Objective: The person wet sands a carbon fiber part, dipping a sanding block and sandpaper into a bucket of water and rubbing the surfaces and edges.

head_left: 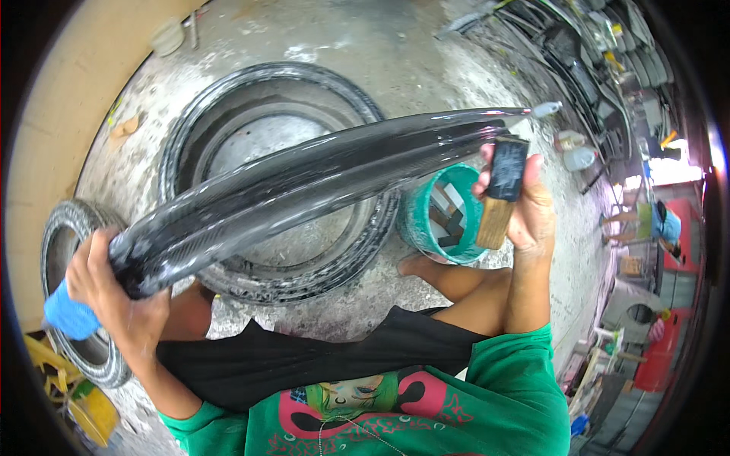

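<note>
A long, curved, glossy black panel (304, 175) with a carbon-fibre weave slants up to the right in front of me. My left hand (114, 296) is closed around its near left end, which has whitish smears. A blue cloth (72, 311) shows against the outer side of that hand; whether the fingers hold it too, I cannot tell. Raised near the panel's far right end, my right hand (534, 205) grips a sanding block (496, 220), bare wood below with a dark, whitish-smeared sheet around its upper part. The block is apart from my lap.
Beneath the panel a large tyre (319, 281) lies on the stained floor. A green bucket (414, 216) holds several dark and wooden pieces. Another tyre (106, 365) stands far left. Stacked black parts (570, 61) lie upper right, near plastic bottles (579, 158). A person (669, 228) is off right.
</note>
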Available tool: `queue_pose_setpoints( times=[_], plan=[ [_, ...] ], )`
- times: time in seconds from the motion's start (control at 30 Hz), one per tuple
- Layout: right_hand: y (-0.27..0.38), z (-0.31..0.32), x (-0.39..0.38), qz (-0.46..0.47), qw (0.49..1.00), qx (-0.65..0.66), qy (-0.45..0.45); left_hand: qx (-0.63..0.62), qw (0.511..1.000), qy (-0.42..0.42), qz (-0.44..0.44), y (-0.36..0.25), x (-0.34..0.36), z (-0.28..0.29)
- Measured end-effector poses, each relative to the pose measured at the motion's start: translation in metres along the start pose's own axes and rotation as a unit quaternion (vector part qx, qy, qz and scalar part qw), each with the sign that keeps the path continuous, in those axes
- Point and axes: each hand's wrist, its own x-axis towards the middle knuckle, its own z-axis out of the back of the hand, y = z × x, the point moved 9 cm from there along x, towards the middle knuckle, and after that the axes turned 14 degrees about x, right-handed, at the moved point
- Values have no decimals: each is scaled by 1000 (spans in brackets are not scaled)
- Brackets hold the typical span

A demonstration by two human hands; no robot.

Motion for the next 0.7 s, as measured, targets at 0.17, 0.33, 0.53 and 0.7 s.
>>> queue_pose_setpoints(
  times=[0.17,0.33,0.53,0.7],
  plan=[
    [5,39,-20,0,999,33,-38,16,999,-12,-28,-6,0,7],
    [8,65,-32,-4,995,2,-99,35,998,-44,-41,-7,-7,7],
    [12,78,-46,12,993,33,-115,48,997,-46,-51,-10,-4,4],
    [5,76,-45,12,994,65,-89,48,997,-44,-46,-4,-2,9]
  ],
)
